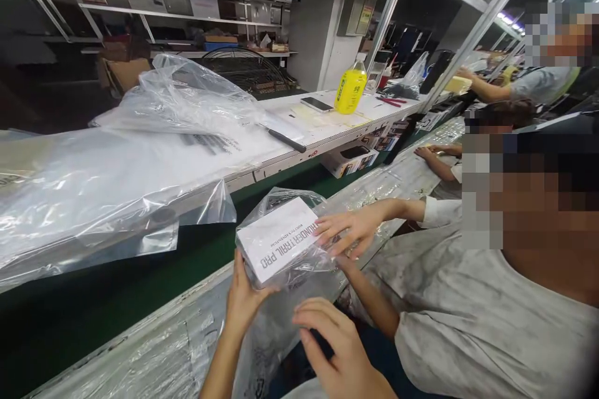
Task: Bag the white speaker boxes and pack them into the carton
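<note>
A white box (279, 238) printed "THUNDERTRAIL PRO" sits tilted inside a clear plastic bag (304, 274) in the middle of the head view. My left hand (244, 300) grips its near left corner through the plastic, thumb underneath. Below and to the right, my right hand (337, 346) is raised with fingers curved and apart, holding nothing, close to the loose film. From the right, a co-worker's hand (353, 227) reaches onto the box's right end, fingers spread. The box's underside is hidden.
A white bench (281, 156) carries stacked clear bags (187, 100), a dark-handled tool (286, 139), a phone (317, 104) and a yellow bottle (350, 90). A green conveyor belt (196, 255) runs below it. Co-workers sit along the right, and an open carton (350, 159) lies farther along.
</note>
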`<state>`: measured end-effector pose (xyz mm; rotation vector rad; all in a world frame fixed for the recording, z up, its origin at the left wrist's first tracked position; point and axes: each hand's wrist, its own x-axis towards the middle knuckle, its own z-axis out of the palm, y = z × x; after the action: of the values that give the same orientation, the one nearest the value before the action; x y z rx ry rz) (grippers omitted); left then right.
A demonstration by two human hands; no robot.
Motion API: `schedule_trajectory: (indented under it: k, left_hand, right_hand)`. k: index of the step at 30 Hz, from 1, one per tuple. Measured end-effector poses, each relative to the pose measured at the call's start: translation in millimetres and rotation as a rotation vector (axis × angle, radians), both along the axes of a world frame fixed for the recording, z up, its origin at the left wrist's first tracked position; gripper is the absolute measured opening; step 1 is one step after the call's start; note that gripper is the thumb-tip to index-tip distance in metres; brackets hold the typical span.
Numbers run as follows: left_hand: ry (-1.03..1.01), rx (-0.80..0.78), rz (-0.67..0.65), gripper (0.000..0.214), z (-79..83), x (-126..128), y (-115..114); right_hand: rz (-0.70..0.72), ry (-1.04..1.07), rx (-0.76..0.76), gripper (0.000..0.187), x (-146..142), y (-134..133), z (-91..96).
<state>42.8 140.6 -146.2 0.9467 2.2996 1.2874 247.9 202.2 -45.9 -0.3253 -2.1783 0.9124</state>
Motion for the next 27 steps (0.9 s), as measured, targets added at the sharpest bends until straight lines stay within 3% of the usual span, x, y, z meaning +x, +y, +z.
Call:
schedule_trajectory:
  k: [2,4,6,8,9,11,13,15,18,21,22,23,25,27]
  left_hand:
    - [-0.018,0.016,0.027,0.139,15.5,-5.1,-16.7]
    - [0.035,0.054,0.018,0.132,45.3,-9.4,-25.4]
    - [0.151,0.1,-0.003,0.118,84.0,-13.2,-18.0]
    - [0.286,0.042,-0.031,0.102,120.3,-17.1,5.0]
    - [0.342,-0.047,-0.062,0.094,134.3,-19.3,19.7]
    - [0.394,-0.279,-0.144,0.077,150.8,-24.2,47.4]
    - [0.379,-0.447,-0.236,0.046,154.3,-29.1,63.2]
    - [0.385,-0.422,-0.258,0.021,152.1,-32.5,61.5]
    - [0.394,-0.119,-0.267,0.024,152.4,-30.0,33.3]
    - [0.224,0.106,-0.331,0.027,156.9,-12.7,-6.3]
    - [0.129,0.173,-0.286,0.025,155.5,-3.4,-19.6]
    - [0.028,0.259,-0.178,0.022,150.8,7.3,-33.0]
    - [-0.144,0.421,0.207,0.034,127.7,31.2,-61.5]
    - [-0.302,0.424,0.611,0.049,84.5,57.5,-95.6]
  right_hand:
    - [-0.021,-0.124,0.158,0.035,-0.1,5.1,-7.7]
    - [-0.156,-0.211,0.326,0.049,-0.5,20.6,-14.1]
    - [-0.324,-0.253,0.452,0.068,-1.3,42.7,-16.1]
    - [-0.425,-0.316,0.517,0.074,-3.3,67.4,-13.2]
    - [-0.414,-0.36,0.538,0.068,-5.3,79.8,-10.1]
    - [-0.275,-0.458,0.551,0.035,-12.3,102.9,-1.1]
    - [-0.106,-0.492,0.55,0.015,-25.0,122.6,11.6]
    - [-0.036,-0.463,0.559,0.018,-44.2,138.2,26.9]
    - [0.024,-0.427,0.636,0.011,-81.7,154.0,46.8]
    - [0.254,-0.498,0.77,0.017,-115.5,160.9,51.2]
    - [0.349,-0.522,0.816,0.02,-122.4,161.0,48.8]
    - [0.442,-0.53,0.854,0.026,-126.2,160.2,45.0]
    - [0.611,-0.468,0.896,0.041,-125.0,156.9,35.9]
    - [0.683,-0.341,0.851,0.052,-116.8,152.5,27.4]
